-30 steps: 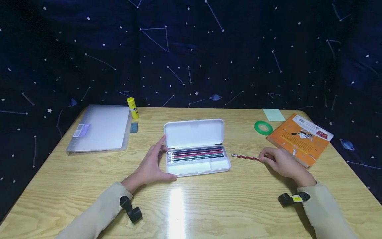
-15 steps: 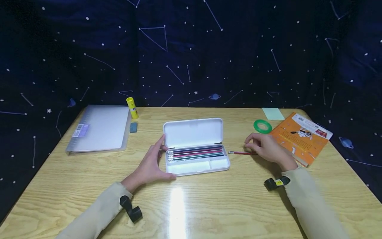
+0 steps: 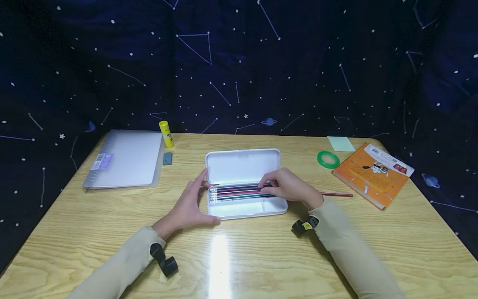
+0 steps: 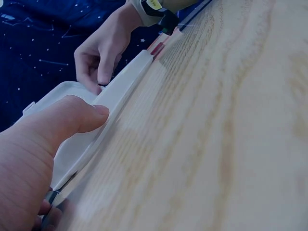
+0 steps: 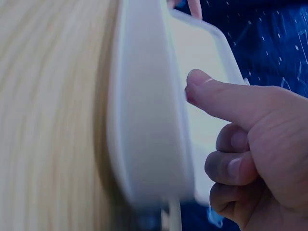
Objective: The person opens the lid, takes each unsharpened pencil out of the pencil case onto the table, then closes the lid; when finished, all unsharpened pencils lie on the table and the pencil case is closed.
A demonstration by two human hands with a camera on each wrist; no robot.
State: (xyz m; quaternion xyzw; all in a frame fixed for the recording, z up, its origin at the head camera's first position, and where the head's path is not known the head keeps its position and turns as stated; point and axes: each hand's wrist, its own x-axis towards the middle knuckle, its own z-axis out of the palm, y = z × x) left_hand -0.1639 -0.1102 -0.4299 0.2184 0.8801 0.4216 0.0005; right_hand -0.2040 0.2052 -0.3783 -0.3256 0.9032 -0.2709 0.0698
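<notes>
White pencil case [image 3: 239, 213] is sitting mid-worktop [image 3: 261, 261], lid raised, pencils [image 3: 229, 193] lying in the back compartment. Right hand [image 3: 289, 187] is hanging over their right-hand ends, fingers curled, thumb and index tips close to them; can't tell if it's pinching one, as the case wall is hiding that in the right wrist view. Left hand [image 3: 186, 207] is clamping the case's left end, thumb on the near corner, fingers at the hinge side. Red pencil [image 3: 339, 194] is lying on the worktop right of the case, partly behind the right wrist. Step in hand is looking like picking out a pencil; next move is probably calling for pinching one and lifting it clear, left hand steadying. Further out: eraser [image 3: 167, 158], glue stick [image 3: 166, 135], tape roll [image 3: 328, 159], orange book [image 3: 373, 176].
</notes>
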